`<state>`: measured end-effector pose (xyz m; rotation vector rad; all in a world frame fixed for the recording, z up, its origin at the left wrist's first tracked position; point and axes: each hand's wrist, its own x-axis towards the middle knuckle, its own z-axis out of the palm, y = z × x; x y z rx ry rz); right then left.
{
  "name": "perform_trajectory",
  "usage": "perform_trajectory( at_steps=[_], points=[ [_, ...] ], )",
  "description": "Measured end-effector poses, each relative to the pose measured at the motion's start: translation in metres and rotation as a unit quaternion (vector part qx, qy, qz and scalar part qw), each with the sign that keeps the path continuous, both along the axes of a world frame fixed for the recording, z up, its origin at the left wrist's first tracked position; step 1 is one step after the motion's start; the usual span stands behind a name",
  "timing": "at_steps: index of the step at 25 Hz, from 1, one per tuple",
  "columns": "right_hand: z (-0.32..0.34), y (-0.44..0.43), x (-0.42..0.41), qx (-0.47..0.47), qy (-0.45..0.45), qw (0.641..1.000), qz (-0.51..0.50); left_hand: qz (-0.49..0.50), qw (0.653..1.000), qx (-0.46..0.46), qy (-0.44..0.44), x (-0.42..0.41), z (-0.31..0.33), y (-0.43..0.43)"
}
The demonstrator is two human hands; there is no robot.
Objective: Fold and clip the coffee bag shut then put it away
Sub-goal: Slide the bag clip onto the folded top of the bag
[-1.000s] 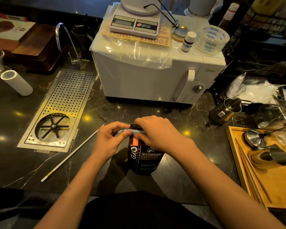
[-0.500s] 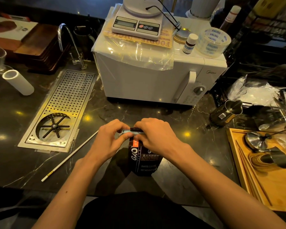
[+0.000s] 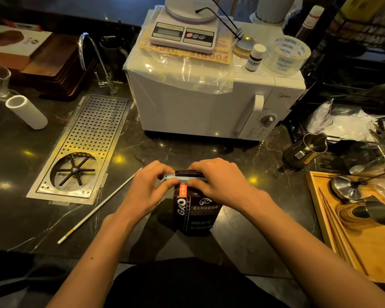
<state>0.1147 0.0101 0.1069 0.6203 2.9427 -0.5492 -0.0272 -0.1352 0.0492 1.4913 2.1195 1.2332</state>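
Little has moved since the earlier frames: both hands stay at the top of the coffee bag (image 3: 195, 213), and the pale blue clip (image 3: 183, 179) lies across its folded top as before. Dark marbled table (image 3: 20, 174), dimly lit, with small yellow reflections of lamps. A perforated metal drain tray (image 3: 98, 130) is set into the table at left, with a tap (image 3: 93, 56) behind it and a white tube (image 3: 27, 112) lying further left. A thin white stick (image 3: 98, 207) lies slantwise between the drain tray and the left forearm. A white microwave (image 3: 198, 107) stands behind the bag; on it sit a kitchen scale (image 3: 182, 34), a small bottle (image 3: 255, 57) and a roll of clear tape (image 3: 286, 54). At right, a metal jug (image 3: 305, 150) lies tipped on the table, near a wooden tray (image 3: 365, 252) carrying metal tools.

The coffee bag stands upright on the table near the front edge, directly before the person. The left hand (image 3: 148, 190) is curled closed, its thumb and fingertips pinching the left end of the clip. The right hand (image 3: 220, 181) is cupped over the right part of the folded top, fingers bent down onto clip and bag, covering that end of the clip. Both hands touch the bag's top only; its printed front is in plain view below them.
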Motion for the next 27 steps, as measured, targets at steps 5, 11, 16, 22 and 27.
perform_trajectory(
  at_steps=[5, 11, 16, 22, 27],
  points=[
    [-0.006, 0.006, 0.015, -0.011, 0.034, 0.998, -0.043, 0.003, 1.000, -0.006, 0.000, 0.002, 0.000, 0.000],
    [-0.018, 0.026, 0.036, -0.155, 0.111, 0.980, -0.059, 0.010, 1.000, -0.009, 0.005, 0.001, 0.000, 0.003],
    [-0.031, 0.019, 0.044, -0.168, 0.200, 0.960, -0.102, 0.045, 0.997, 0.004, -0.061, 0.010, -0.003, 0.005],
    [-0.051, 0.015, 0.057, -0.277, 0.275, 0.899, -0.198, 0.102, 0.966, 0.010, -0.236, 0.019, -0.013, 0.005],
    [-0.055, 0.017, 0.056, -0.335, 0.296, 0.868, -0.216, 0.082, 0.982, 0.005, -0.172, 0.013, -0.008, 0.001]
  ],
)
